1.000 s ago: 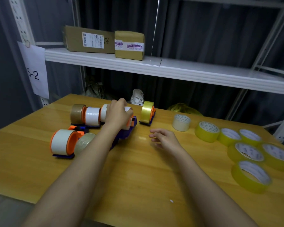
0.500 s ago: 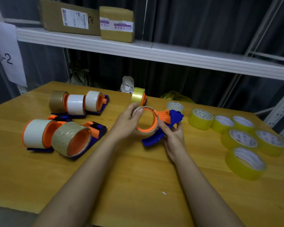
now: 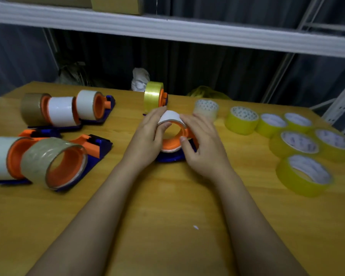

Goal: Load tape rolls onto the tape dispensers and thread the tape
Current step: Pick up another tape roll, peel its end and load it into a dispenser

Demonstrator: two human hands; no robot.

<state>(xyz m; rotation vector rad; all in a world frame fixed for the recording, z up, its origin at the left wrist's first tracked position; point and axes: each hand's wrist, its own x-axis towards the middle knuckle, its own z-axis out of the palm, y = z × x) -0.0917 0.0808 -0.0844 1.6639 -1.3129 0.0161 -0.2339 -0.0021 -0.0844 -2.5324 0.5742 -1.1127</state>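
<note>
At centre frame a white tape roll [image 3: 170,117] sits on an orange-and-blue dispenser [image 3: 172,144] resting on the tabletop [image 3: 167,216]. The left hand [image 3: 147,136] has its grip curled round the roll's left side; the right hand [image 3: 202,142] pinches the right rim. To thread well, I judge it best to steady the dispenser, find the loose end and draw it straight. Spare yellow rolls [image 3: 303,174] lie at right; loaded dispensers [image 3: 54,160] at left.

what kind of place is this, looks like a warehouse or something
Probably a packing or stockroom area: a wooden table with many tape dispensers and spare yellow tape rolls, under a metal shelf holding cardboard boxes.
</note>
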